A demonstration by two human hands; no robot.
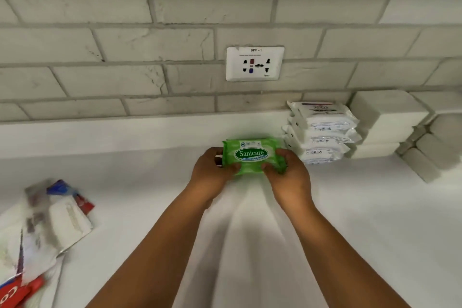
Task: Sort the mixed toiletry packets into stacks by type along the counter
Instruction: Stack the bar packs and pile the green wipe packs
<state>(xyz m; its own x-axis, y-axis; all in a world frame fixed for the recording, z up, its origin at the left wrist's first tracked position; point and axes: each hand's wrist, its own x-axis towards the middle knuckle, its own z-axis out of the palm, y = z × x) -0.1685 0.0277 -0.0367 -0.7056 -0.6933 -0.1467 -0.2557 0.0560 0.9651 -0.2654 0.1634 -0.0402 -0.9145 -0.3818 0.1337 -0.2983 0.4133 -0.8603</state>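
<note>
Your left hand (212,170) and right hand (287,175) clamp a green "Sanicare" packet (251,155); white "Dove" stack (320,130) just right.

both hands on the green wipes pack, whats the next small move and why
Probably set the green wipes pack down on the bare counter just left of the white packet stack, starting its own pile. The left hand and right hand grip its ends beside that stack, which is all white packets, so the green one looks like a different type.
</note>
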